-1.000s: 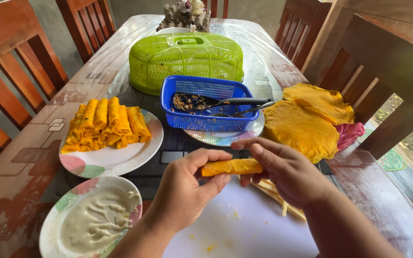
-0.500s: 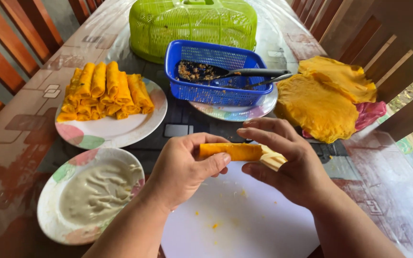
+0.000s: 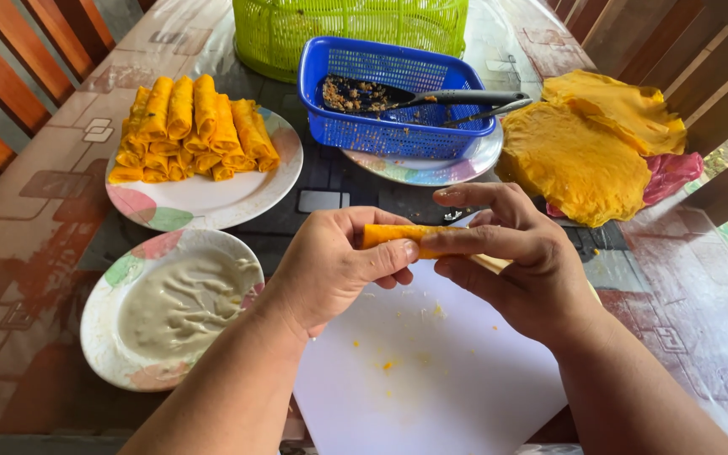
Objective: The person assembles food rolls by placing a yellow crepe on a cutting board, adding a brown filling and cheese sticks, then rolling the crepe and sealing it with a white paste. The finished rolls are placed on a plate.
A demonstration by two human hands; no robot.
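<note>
At the centre of the frame both hands hold one rolled orange wrapper (image 3: pixel 398 236) level above a white cutting board (image 3: pixel 431 379) that fills the lower middle. The left hand (image 3: pixel 330 265) grasps the roll's left end, thumb pressed along its front and fingers curled behind it. The right hand (image 3: pixel 507 257) pinches the right end between thumb and forefinger, the other fingers bent beneath; a pale strip shows just under that hand, but what it is cannot be told. Small orange crumbs dot the board below the hands. To the lower left stands a floral-rimmed plate (image 3: pixel 99 337) spread with a pale grey-white paste. In the upper left a second floral plate (image 3: pixel 212 198) carries a stack of finished orange rolls (image 3: pixel 187 126), lying side by side in two layers. At the upper middle a blue plastic basket (image 3: pixel 389 131) sits on another plate (image 3: pixel 457 168) and holds a dark crumbly filling along with a dark-handled spoon (image 3: pixel 457 97) whose handle points to the right. Behind it, at the top edge, is a green mesh food cover (image 3: pixel 347 29). In the upper right lies a pile of flat orange wrappers (image 3: pixel 583 160), resting partly on a pink cloth (image 3: pixel 676 173). Wooden chairs (image 3: pixel 18 76) stand around the patterned table (image 3: pixel 35 227).
</note>
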